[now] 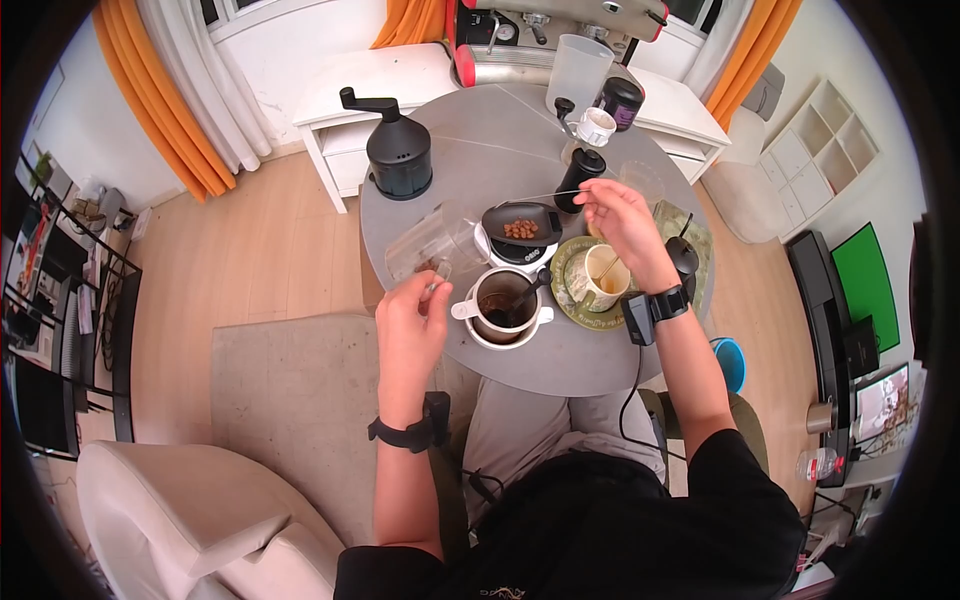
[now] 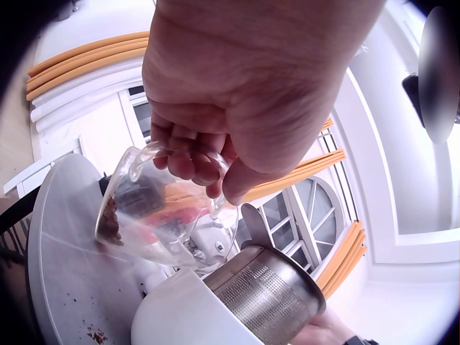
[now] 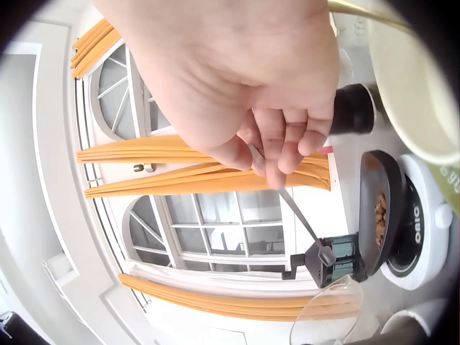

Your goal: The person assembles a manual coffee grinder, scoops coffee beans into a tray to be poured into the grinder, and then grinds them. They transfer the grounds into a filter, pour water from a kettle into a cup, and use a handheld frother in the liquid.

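My left hand [image 1: 412, 325] grips the handle of a clear glass jug [image 2: 169, 215], which is tilted on its side above the table. Some brown bits [image 2: 109, 224] lie against its wall. My right hand [image 1: 622, 222] pinches the thin handle of a long metal spoon [image 3: 298, 215], its small bowl pointing toward the jug. Between the hands, a black dish [image 1: 540, 214] of brown beans [image 1: 520, 229] sits on a white scale [image 3: 435, 233]. Nearer me stands a white cup [image 1: 464, 311] with a perforated metal strainer [image 2: 266, 295] and a dark handle in it.
A cream cup [image 1: 612, 262] stands on a green plate [image 1: 562, 292] at the right. Behind are a black hand-crank grinder [image 1: 398, 155], a black cylinder [image 1: 592, 160] and a frosted container [image 1: 580, 72]. An espresso machine [image 1: 560, 50] stands beyond the table [image 1: 480, 130].
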The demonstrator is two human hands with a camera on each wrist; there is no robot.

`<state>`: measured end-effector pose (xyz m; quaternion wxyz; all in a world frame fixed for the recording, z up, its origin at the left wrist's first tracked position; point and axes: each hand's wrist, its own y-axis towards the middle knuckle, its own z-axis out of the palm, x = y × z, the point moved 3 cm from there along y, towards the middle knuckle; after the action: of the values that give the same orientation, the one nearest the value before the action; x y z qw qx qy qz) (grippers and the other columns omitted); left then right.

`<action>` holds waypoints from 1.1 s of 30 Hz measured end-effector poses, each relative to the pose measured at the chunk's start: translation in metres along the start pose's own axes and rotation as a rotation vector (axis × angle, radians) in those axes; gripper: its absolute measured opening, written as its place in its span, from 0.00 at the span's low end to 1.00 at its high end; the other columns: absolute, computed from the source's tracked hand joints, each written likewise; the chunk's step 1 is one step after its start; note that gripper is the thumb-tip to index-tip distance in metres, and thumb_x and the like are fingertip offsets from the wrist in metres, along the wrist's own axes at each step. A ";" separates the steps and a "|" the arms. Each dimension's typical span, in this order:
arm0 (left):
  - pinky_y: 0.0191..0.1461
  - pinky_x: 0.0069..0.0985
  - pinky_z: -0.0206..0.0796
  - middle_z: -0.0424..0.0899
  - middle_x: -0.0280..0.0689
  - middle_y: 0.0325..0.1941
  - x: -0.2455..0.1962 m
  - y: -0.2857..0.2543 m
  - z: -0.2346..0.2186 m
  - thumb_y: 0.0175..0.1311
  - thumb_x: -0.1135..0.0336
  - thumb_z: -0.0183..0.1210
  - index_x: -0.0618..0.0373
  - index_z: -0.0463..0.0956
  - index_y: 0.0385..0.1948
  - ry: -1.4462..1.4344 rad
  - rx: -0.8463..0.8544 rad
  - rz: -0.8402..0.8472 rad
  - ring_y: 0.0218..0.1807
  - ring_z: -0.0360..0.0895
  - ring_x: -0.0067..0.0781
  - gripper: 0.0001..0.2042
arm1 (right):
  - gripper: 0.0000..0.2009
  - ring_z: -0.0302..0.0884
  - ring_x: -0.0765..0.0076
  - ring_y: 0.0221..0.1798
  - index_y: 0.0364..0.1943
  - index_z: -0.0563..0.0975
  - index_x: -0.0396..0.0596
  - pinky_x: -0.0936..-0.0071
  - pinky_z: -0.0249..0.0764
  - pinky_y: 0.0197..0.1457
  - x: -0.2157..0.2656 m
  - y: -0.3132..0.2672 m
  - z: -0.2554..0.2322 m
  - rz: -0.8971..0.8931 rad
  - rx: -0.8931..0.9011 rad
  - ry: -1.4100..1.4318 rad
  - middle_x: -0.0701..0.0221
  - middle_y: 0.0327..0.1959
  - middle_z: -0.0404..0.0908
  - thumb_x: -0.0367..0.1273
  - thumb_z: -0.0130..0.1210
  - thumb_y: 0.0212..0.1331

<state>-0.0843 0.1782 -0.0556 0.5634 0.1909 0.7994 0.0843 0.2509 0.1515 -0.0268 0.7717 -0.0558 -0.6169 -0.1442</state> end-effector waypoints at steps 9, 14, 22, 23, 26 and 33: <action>0.35 0.32 0.75 0.85 0.50 0.28 0.000 0.000 -0.001 0.62 0.72 0.67 0.66 0.82 0.37 -0.004 -0.001 0.003 0.29 0.84 0.45 0.07 | 0.13 0.78 0.84 0.37 0.53 0.83 0.39 0.83 0.75 0.44 -0.035 0.013 0.072 0.109 0.343 -0.294 0.68 0.45 0.89 0.31 0.58 0.71; 0.35 0.32 0.75 0.85 0.50 0.28 0.001 0.001 0.000 0.62 0.72 0.67 0.66 0.82 0.37 -0.013 0.014 -0.002 0.28 0.84 0.45 0.07 | 0.14 0.80 0.84 0.41 0.56 0.82 0.36 0.84 0.76 0.47 -0.055 0.023 0.092 0.150 0.476 -0.307 0.67 0.47 0.89 0.30 0.58 0.71; 0.35 0.32 0.75 0.85 0.49 0.30 0.001 0.002 -0.001 0.62 0.73 0.66 0.66 0.81 0.38 -0.013 0.004 -0.001 0.30 0.85 0.46 0.07 | 0.14 0.82 0.83 0.43 0.53 0.83 0.34 0.81 0.77 0.50 -0.052 0.029 0.093 0.094 0.530 -0.511 0.68 0.40 0.90 0.31 0.58 0.71; 0.35 0.32 0.75 0.85 0.49 0.30 0.001 0.002 -0.001 0.62 0.73 0.66 0.66 0.81 0.38 -0.014 0.006 -0.001 0.30 0.85 0.46 0.07 | 0.13 0.82 0.84 0.42 0.51 0.83 0.34 0.81 0.77 0.49 -0.051 0.028 0.092 0.101 0.531 -0.527 0.69 0.39 0.90 0.31 0.58 0.71; 0.35 0.33 0.75 0.85 0.50 0.30 0.002 0.003 0.000 0.62 0.73 0.66 0.66 0.81 0.38 -0.034 0.001 0.006 0.30 0.85 0.46 0.07 | 0.12 0.81 0.84 0.39 0.48 0.84 0.35 0.82 0.76 0.46 -0.048 0.026 0.092 0.117 0.543 -0.525 0.70 0.37 0.90 0.32 0.58 0.72; 0.34 0.32 0.74 0.85 0.48 0.29 -0.003 0.002 0.002 0.62 0.73 0.67 0.67 0.81 0.37 -0.001 0.029 0.005 0.28 0.84 0.45 0.07 | 0.10 0.79 0.83 0.35 0.44 0.85 0.38 0.82 0.76 0.43 -0.048 0.021 0.097 0.265 0.497 -0.306 0.67 0.36 0.90 0.32 0.58 0.71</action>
<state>-0.0815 0.1786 -0.0534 0.5607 0.2009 0.7998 0.0740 0.1566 0.2041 -0.0487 0.6722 0.0334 -0.7294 0.1225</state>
